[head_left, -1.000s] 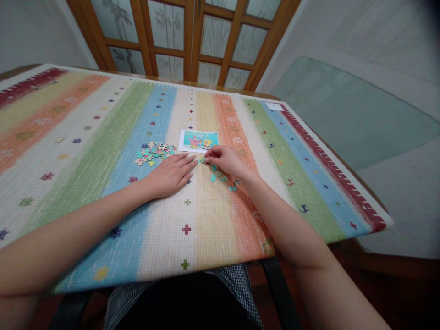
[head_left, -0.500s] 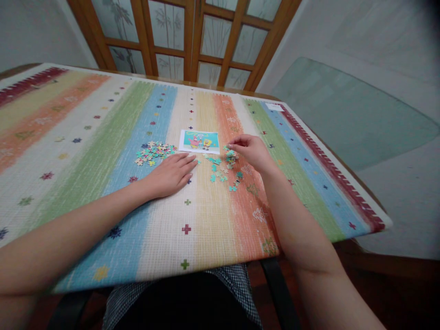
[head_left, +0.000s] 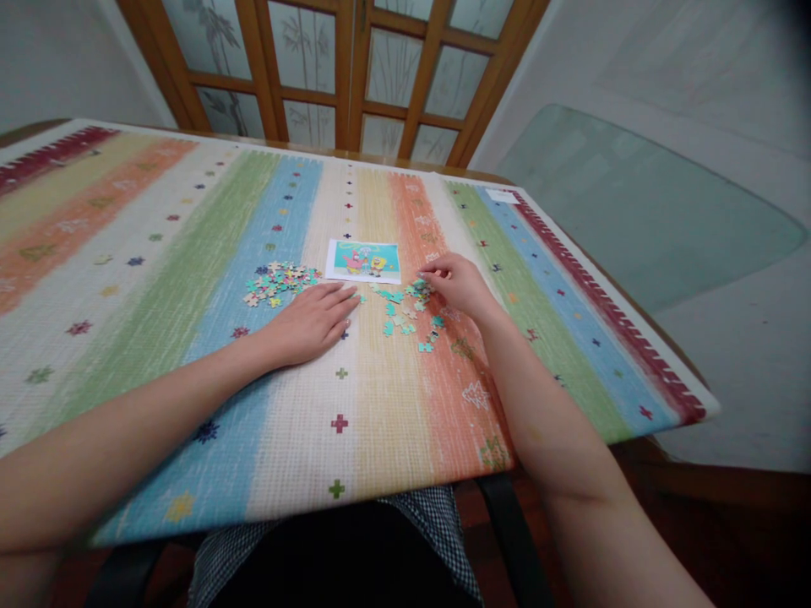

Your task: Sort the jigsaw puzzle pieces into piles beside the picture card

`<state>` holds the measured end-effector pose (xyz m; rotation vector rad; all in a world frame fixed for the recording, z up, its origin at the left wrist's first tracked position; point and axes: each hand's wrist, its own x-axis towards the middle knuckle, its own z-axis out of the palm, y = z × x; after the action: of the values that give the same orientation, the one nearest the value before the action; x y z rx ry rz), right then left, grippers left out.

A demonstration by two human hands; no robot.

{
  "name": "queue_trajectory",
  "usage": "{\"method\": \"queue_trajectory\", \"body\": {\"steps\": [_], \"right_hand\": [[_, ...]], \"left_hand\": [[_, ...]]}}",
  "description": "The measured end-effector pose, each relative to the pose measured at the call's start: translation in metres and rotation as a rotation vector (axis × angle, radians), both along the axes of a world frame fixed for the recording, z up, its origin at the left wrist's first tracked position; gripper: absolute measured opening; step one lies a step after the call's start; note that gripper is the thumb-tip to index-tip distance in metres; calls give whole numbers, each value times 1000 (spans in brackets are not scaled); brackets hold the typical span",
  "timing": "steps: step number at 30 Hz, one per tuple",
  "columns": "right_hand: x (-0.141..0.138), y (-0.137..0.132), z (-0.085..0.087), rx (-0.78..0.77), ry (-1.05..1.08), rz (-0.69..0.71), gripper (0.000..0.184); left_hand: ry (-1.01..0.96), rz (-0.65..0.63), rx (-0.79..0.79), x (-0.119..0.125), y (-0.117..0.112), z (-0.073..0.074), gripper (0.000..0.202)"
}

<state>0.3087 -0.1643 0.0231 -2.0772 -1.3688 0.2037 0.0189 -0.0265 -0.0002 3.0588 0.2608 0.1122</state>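
Note:
My left hand (head_left: 318, 321) lies flat on the tablecloth, palm down with fingers stretched, next to a heap of mixed jigsaw pieces (head_left: 279, 283). Over the right-hand group of mostly teal jigsaw pieces (head_left: 391, 311), my right hand (head_left: 457, 283) is closed in a pinch, thumb against forefinger. Whatever sits between those fingertips is too small to make out. Several pieces lie just below and left of them. Between the hands, slightly farther off, rests a picture card (head_left: 363, 261) with cartoon figures on a teal ground.
A striped tablecloth (head_left: 304, 456) covers the table. A small white label (head_left: 500, 196) lies near its far right corner. Wooden glazed doors (head_left: 345, 76) stand behind the table, with a pale wall at the right. My lap and a dark chair arm (head_left: 516, 540) show below the front edge.
My right hand has shifted slightly down toward the pieces, its fingertips still pinched. The left hand stays flat in place. The whole view has moved a little.

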Motion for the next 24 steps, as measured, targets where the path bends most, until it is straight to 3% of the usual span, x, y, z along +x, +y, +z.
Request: {"method": "queue_trajectory", "body": {"steps": [3, 6, 8, 13, 15, 24], "right_hand": [[15, -5, 0, 100, -71, -121, 26], [28, -12, 1, 80, -70, -159, 29], [30, -15, 1, 13, -77, -126, 27], [19, -14, -1, -148, -87, 151, 21], [17, -12, -2, -170, -133, 199, 18], [26, -18, -2, -218, -165, 114, 9]], "left_hand": [[5, -8, 11, 0, 0, 1, 59], [9, -12, 9, 0, 1, 1, 58], [4, -12, 6, 0, 1, 0, 58], [-9, -11, 6, -1, 2, -2, 57], [-11, -12, 3, -1, 2, -2, 57], [7, -9, 14, -1, 1, 1, 59]]}}
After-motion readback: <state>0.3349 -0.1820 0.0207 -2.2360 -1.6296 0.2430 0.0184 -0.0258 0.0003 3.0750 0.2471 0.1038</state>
